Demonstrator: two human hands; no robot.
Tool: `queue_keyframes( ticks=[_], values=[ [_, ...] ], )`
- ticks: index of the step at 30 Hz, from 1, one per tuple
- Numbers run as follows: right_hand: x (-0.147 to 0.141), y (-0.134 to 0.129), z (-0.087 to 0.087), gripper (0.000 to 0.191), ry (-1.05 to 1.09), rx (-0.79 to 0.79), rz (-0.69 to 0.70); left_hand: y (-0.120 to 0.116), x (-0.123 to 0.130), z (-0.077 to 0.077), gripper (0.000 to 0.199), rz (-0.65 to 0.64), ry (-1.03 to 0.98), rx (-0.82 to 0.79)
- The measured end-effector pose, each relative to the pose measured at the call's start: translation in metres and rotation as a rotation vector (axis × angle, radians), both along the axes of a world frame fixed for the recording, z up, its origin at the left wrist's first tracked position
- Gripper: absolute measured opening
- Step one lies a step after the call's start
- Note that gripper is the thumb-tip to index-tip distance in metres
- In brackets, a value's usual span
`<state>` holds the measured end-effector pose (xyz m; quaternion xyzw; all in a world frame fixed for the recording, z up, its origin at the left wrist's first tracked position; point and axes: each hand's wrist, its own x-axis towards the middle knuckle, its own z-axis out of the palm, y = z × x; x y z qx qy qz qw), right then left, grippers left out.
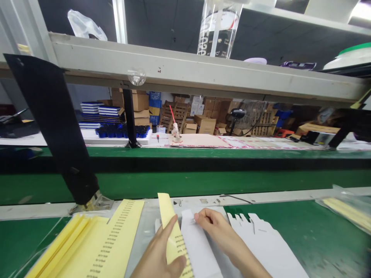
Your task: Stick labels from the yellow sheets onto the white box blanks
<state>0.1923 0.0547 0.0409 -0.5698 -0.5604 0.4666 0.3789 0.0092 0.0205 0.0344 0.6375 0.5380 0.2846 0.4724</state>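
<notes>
Nearest the camera, yellow printed sheets [98,239] fan across the green-topped surface [307,231] at left, just beside the left hand [158,253], whose grip pinches a single upright yellow sheet [171,231] between thumb and fingers. Its rows of print are too small to read. Next along, the right hand [213,227] has its fingertips bunched against a white card [197,243], though whether the grip holds it is unclear. Further right lies a notched white card blank [261,243]. A tight pinch could crease the yellow sheet; a loose one could let it slip.
</notes>
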Motion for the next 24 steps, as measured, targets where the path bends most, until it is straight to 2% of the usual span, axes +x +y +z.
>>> queue_keyframes(
  ticks=[9,18,24],
  values=[
    [-0.010,-0.004,-0.006,0.037,0.043,-0.034,-0.010,0.002,-0.003,-0.011,0.069,-0.024,-0.060,-0.013],
    [-0.008,-0.001,-0.018,0.031,-0.104,0.077,-0.025,0.000,-0.002,-0.005,0.066,0.015,-0.040,-0.026],
    [-0.014,-0.003,-0.015,0.027,-0.180,0.124,-0.078,-0.001,-0.003,-0.007,0.067,-0.012,-0.054,-0.012]
  ],
)
